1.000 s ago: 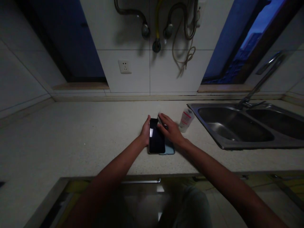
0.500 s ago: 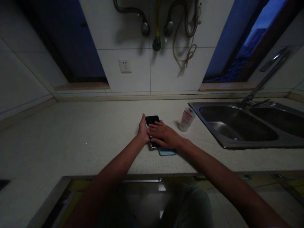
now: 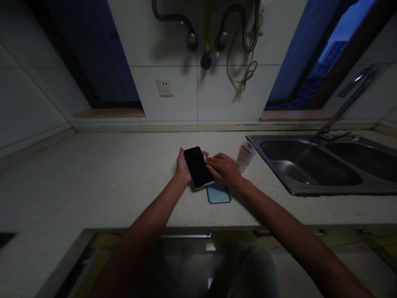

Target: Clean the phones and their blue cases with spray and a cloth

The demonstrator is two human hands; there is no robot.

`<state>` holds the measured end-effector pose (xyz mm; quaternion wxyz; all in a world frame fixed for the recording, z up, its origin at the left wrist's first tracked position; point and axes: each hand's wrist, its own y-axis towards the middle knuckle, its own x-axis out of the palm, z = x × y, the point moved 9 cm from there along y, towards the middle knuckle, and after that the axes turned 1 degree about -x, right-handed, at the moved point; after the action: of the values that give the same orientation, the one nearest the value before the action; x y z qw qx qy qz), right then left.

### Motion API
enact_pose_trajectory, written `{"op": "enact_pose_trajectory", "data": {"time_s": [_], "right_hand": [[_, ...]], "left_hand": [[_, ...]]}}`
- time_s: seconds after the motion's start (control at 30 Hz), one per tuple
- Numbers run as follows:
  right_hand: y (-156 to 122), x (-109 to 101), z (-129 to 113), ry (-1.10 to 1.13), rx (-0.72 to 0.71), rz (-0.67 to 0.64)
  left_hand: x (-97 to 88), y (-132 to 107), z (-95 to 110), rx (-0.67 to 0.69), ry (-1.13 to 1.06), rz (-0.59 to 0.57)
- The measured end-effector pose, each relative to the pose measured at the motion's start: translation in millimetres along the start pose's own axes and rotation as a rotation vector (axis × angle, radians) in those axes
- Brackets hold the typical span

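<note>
A smartphone (image 3: 198,169) with a dark screen facing up lies in my left hand (image 3: 183,165), whose thumb runs along its left edge and whose fingertips show past its right edge. My right hand (image 3: 225,167) is at the phone's right edge, its fingers bunched on a small white piece, seemingly tissue (image 3: 205,158), that shows only in part. Under and beside the phone's lower end, a light blue phone case (image 3: 218,194) rests on the counter. Just beyond my right hand stands a clear plastic cup (image 3: 245,155) with red print, leaning slightly.
The pale countertop (image 3: 124,174) runs across the view, with a double steel sink (image 3: 297,192) and tap (image 3: 335,111) at the right. On the tiled wall are a socket (image 3: 165,88) and hanging hoses (image 3: 173,17). A drawer handle (image 3: 186,236) shows below the counter edge.
My right hand has slid from across the screen to the phone's right edge, its fingers now bunched. The phone is tilted more, and more of its screen and the blue case shows.
</note>
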<state>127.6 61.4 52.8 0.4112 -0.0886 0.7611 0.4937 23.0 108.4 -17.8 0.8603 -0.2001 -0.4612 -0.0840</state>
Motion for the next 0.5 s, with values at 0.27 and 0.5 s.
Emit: {"op": "enact_pose_trajectory", "data": {"time_s": [0.27,0.5], "right_hand": [[-6.0,4.5,19.4,0.293,0.263,0.055],[-15.4,28.8,44.5,0.774,0.585,0.106]], "left_hand": [[-5.9,-1.3,-3.3,-0.002,0.057,0.098],[1.3,-6.7,-6.9,0.012,0.102,0.118]]}}
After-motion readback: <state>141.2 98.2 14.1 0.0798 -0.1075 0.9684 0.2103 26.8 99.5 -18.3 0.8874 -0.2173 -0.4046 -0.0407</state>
